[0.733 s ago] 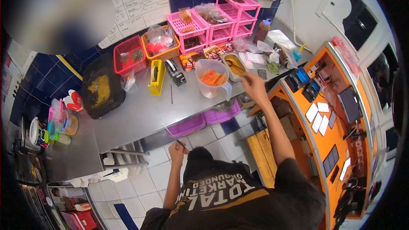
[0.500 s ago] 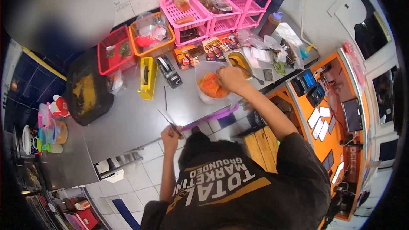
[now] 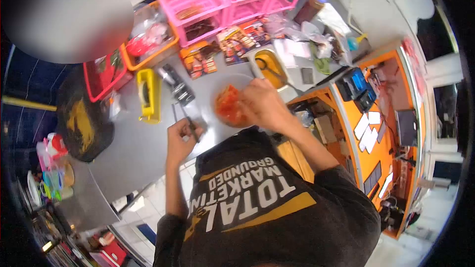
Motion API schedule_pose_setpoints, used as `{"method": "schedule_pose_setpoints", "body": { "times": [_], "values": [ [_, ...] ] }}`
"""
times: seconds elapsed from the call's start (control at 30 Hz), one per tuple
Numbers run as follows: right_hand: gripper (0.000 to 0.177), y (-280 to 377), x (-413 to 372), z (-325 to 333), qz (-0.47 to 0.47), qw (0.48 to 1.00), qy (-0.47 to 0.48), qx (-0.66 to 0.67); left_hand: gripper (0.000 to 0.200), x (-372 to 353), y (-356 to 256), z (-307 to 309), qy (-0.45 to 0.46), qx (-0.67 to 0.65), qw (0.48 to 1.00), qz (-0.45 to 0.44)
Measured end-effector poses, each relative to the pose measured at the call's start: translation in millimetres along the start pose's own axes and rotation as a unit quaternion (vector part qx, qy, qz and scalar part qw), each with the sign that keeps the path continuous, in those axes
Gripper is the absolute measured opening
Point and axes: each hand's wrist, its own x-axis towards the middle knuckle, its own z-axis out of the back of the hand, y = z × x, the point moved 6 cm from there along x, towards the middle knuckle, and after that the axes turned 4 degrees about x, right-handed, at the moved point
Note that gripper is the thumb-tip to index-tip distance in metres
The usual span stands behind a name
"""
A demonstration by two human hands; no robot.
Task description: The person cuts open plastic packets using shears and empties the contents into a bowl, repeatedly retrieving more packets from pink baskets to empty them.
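My left hand [image 3: 182, 138] is closed around the dark handle of a thin knife [image 3: 191, 127], whose blade points away from me over the steel counter. A translucent plastic tub [image 3: 236, 80] with orange-red food pieces [image 3: 229, 105] in it stands before my chest. At the tub's right side is my right hand [image 3: 264, 104], fingers curled on the rim; they are blurred and partly hide the tub. Beside the knife a thin dark stick [image 3: 174, 112] lies on the counter. Behind the tub sits a metal pan [image 3: 271, 69] of yellow sauce with a ladle in it.
Pink stacked racks [image 3: 227, 7], an orange basket [image 3: 173, 49] and a red basket [image 3: 106, 81] line the back. A yellow tape dispenser [image 3: 148, 96] and a black one [image 3: 177, 85] stand left of the tub. At right is an orange shelf unit [image 3: 391, 133] with phones.
My view has shifted and my body leans closer to the counter. My left hand with the knife has come up over the counter. My right hand stays at the tub.
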Motion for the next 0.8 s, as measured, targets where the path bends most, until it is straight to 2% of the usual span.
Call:
{"method": "schedule_pose_setpoints", "body": {
  "times": [0.07,0.1,0.17,0.2,0.27,0.3,0.37,0.43,0.47,0.53,0.57,0.63,0.67,0.8],
  "values": [
    [0.012,8,-1,9,0.038,0.996,-0.074,0.040,0.015,2,-4,0,0.068,0.100,0.992,-0.020],
    [0.012,2,-2,5,0.024,0.996,-0.084,0.026,0.015,2,-12,-3,0.089,0.098,0.991,-0.028],
    [0.016,-14,-6,-4,0.018,0.985,-0.119,0.125,0.019,4,-34,-6,0.122,0.130,0.983,-0.036],
    [0.016,-15,-7,2,0.005,0.985,-0.127,0.116,0.019,11,-45,-7,0.139,0.128,0.981,-0.040],
    [0.021,-29,-12,-10,-0.210,0.944,-0.068,0.246,0.031,6,-55,-4,0.207,0.246,0.947,-0.008],
    [0.021,-36,-13,-20,-0.208,0.942,-0.061,0.258,0.031,6,-64,2,0.201,0.252,0.947,0.003],
    [0.022,-55,-14,-30,-0.155,0.926,-0.166,0.302,0.042,6,-75,1,0.290,0.348,0.891,0.014],
    [0.019,-55,-13,-27,-0.225,0.892,-0.124,0.372,0.045,8,-81,8,0.293,0.339,0.894,0.019],
    [0.019,-57,-10,-28,-0.219,0.891,-0.120,0.379,0.045,10,-85,6,0.328,0.339,0.881,0.017],
    [0.019,-65,-11,-35,-0.246,0.825,-0.115,0.496,0.045,15,-82,5,0.389,0.334,0.859,0.006],
    [0.019,-64,-10,-34,-0.243,0.824,-0.112,0.499,0.045,20,-81,7,0.385,0.336,0.859,0.009],
    [0.023,-55,-6,-33,-0.178,0.808,-0.075,0.557,0.044,23,-80,5,0.418,0.324,0.848,0.004],
    [0.028,-54,-8,-34,-0.177,0.822,-0.045,0.540,0.044,27,-78,7,0.415,0.324,0.850,0.008],
    [0.034,-39,-1,-21,-0.133,0.817,0.008,0.561,0.044,33,-77,10,0.458,0.304,0.835,0.001]
  ]
}}
